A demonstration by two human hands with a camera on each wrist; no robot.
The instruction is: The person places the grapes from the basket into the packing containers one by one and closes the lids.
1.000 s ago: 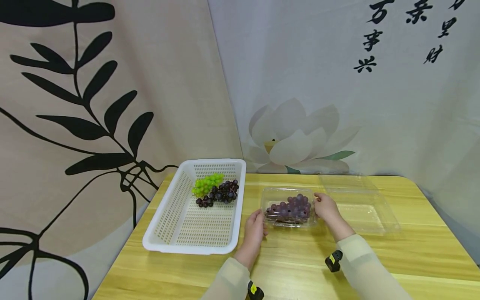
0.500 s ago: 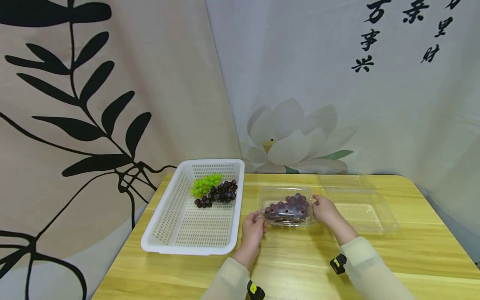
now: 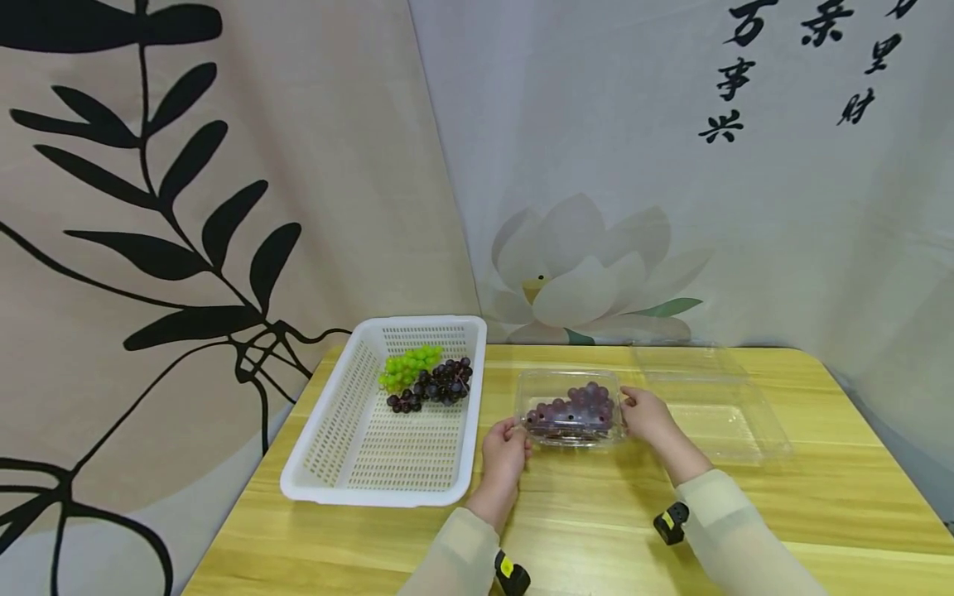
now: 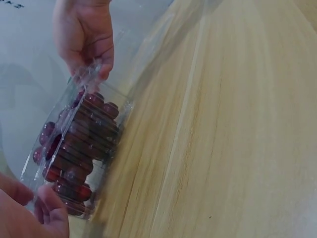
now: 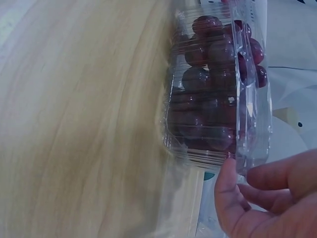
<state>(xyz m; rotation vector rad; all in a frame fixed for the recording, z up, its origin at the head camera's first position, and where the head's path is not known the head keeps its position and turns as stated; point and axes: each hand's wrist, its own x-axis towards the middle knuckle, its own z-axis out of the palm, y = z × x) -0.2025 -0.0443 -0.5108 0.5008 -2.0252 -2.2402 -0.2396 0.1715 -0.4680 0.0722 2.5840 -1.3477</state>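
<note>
Printed fabric backdrops, one with black leaves and one with a pale lotus, hang behind a yellow wooden table (image 3: 596, 530). At its middle sits a closed clear plastic box of red grapes (image 3: 571, 410). The left hand (image 3: 504, 449) pinches the box's near-left corner with curled fingers; the right hand (image 3: 647, 414) grips its right edge the same way. Just beside the box, to the left, a white slotted basket (image 3: 358, 463) holds green grapes (image 3: 407, 366) and dark grapes (image 3: 436, 385). An empty clear box (image 3: 726, 414) lies open to the right.
</note>
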